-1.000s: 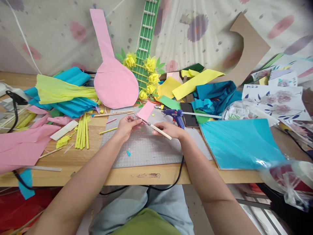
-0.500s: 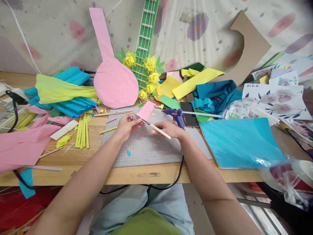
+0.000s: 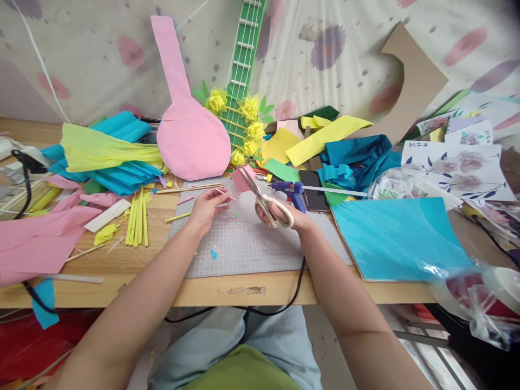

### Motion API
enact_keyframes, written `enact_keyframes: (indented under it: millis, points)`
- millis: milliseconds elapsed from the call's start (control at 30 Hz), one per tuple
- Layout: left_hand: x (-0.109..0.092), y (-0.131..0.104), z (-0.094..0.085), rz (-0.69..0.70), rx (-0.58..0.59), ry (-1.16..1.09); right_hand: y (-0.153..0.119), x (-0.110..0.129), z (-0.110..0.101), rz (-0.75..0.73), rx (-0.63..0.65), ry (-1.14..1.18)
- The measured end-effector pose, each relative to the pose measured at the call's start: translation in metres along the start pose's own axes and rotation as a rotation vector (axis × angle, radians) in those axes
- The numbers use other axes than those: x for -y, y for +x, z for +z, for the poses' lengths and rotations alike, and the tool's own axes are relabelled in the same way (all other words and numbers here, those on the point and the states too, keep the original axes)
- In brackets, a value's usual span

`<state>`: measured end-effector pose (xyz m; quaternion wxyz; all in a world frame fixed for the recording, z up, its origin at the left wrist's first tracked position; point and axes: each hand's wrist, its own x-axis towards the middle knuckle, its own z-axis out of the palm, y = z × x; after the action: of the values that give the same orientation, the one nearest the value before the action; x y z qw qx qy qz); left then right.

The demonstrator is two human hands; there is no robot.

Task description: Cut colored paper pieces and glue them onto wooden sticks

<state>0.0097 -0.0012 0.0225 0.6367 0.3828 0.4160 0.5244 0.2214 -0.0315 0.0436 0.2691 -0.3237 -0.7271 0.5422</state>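
Note:
My left hand point(image 3: 208, 210) pinches a thin pink strip point(image 3: 226, 195) between thumb and fingers above the grey cutting mat point(image 3: 239, 254). Its far end is too small to make out clearly. In my right hand point(image 3: 294, 216) is a pair of scissors point(image 3: 264, 201) with cream handles, my fingers through the loops and the blades pointing up and left. Behind the blades lies a pink paper piece point(image 3: 241, 180), partly covered by them. A blue glue gun point(image 3: 289, 189) with a long white glue stick rests just beyond my right hand.
A pink banjo-shaped cutout point(image 3: 193, 141) leans at the back beside a green guitar-like model point(image 3: 239, 76) with yellow flowers. Yellow strips point(image 3: 137, 218) and crepe paper point(image 3: 109, 149) lie left. On the right are a phone point(image 3: 314, 189) and a blue sheet point(image 3: 402, 235).
The scissors have swung away from the left hand and turned, showing their handle loops. The pink paper piece now lies behind the blades; the left hand keeps a thin pink strip.

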Motion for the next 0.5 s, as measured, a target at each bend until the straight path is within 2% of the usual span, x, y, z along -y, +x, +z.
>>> enact_keyframes:
  millis: [133,267,400,500]
  points:
    - [0.001,0.002,0.000,0.012,-0.022,-0.061,-0.004,0.000,-0.001,-0.097,-0.056,0.092]
    - [0.000,0.002,0.001,0.010,-0.047,-0.097,-0.003,-0.003,0.000,-0.047,-0.102,0.071]
    - [-0.006,0.003,-0.001,0.040,-0.085,-0.112,0.005,-0.011,0.004,0.028,-0.278,-0.027]
    - [-0.012,0.005,-0.005,0.028,-0.101,-0.146,0.009,-0.015,0.008,0.085,-0.484,-0.251]
